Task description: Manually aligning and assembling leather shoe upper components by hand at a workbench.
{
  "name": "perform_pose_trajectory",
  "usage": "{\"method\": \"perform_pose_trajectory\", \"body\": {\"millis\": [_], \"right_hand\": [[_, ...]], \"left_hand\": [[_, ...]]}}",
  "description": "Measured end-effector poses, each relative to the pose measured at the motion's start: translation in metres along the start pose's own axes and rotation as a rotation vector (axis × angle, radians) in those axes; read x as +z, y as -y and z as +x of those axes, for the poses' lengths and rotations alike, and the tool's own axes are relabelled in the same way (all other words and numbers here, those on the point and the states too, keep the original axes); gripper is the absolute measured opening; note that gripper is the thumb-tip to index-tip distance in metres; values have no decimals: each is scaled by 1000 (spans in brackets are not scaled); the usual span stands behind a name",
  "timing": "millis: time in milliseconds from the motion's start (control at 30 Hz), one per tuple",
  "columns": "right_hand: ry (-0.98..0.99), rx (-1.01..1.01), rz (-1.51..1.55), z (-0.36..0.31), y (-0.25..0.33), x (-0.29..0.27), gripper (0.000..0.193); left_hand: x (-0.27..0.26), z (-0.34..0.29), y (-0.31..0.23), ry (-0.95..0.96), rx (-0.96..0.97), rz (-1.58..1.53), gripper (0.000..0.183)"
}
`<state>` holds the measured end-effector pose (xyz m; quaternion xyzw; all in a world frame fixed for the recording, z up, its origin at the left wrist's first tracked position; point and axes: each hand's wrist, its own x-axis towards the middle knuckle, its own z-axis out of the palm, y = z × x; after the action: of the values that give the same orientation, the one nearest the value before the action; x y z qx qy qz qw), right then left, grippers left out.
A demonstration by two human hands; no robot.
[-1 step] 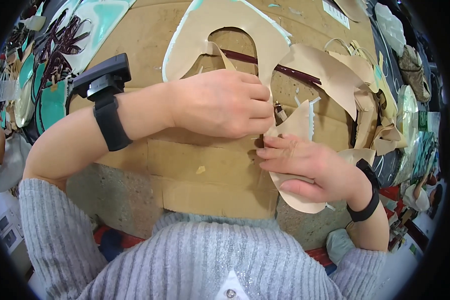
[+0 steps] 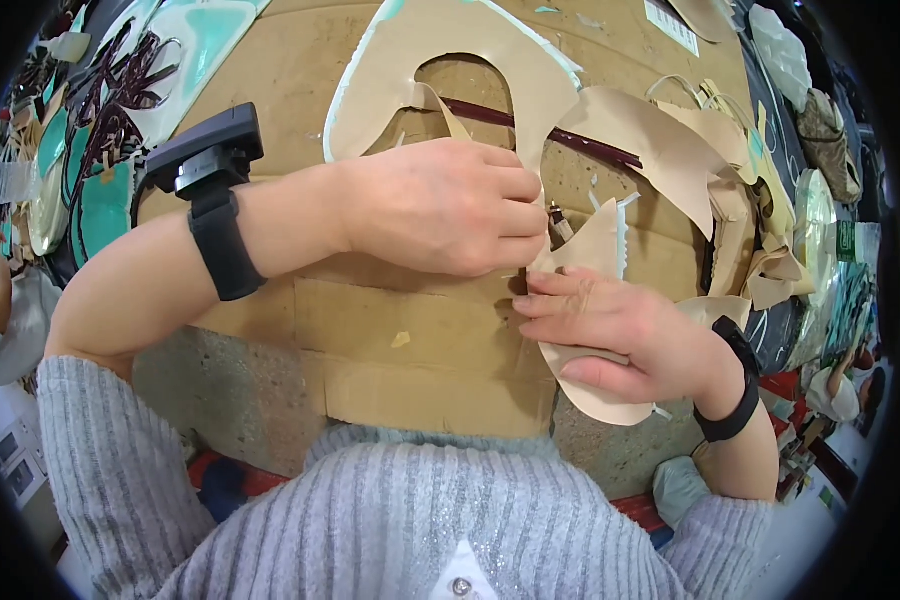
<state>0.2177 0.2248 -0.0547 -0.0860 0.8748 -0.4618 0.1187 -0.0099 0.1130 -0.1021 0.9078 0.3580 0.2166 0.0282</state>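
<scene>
A beige leather-like shoe upper piece [image 2: 370, 90], with a horseshoe-shaped opening and white-edged outline, lies on the cardboard ahead of me. Its narrow strip runs down to my left hand [image 2: 455, 208], whose fingers are curled closed at the edge; the fingertips are hidden. Close beside it, my right hand [image 2: 630, 335] rests with fingers stretched over a lower beige flap [image 2: 610, 405], thumb also on top. That flap has a white zigzag edge. Between the hands and the far pieces, a small metal-tipped object [image 2: 560, 224] shows, partly covered.
Brown cardboard [image 2: 400, 370] covers the table. Dark red strips [image 2: 600, 148] lie under the beige pieces. More beige pieces [image 2: 735, 230] pile up at right, near a clear plastic bag [image 2: 780, 55]. Dark red cords [image 2: 135, 80] and green-white sheets [image 2: 210, 50] lie at far left.
</scene>
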Motion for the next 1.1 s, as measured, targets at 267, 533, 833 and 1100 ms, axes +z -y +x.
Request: {"method": "perform_pose_trajectory", "body": {"millis": [267, 533, 833, 1100], "right_hand": [[-18, -58, 2, 2, -2, 0, 31], [-46, -53, -64, -1, 0, 5, 30], [-32, -41, -101, -1, 3, 5, 31], [22, -38, -36, 1, 13, 3, 27]], "left_hand": [[8, 4, 4, -15, 67, 7, 26], [-1, -5, 6, 32, 75, -6, 28], [1, -13, -28, 140, -209, -167, 59], [-21, -9, -30, 330, -238, -217, 57]]}}
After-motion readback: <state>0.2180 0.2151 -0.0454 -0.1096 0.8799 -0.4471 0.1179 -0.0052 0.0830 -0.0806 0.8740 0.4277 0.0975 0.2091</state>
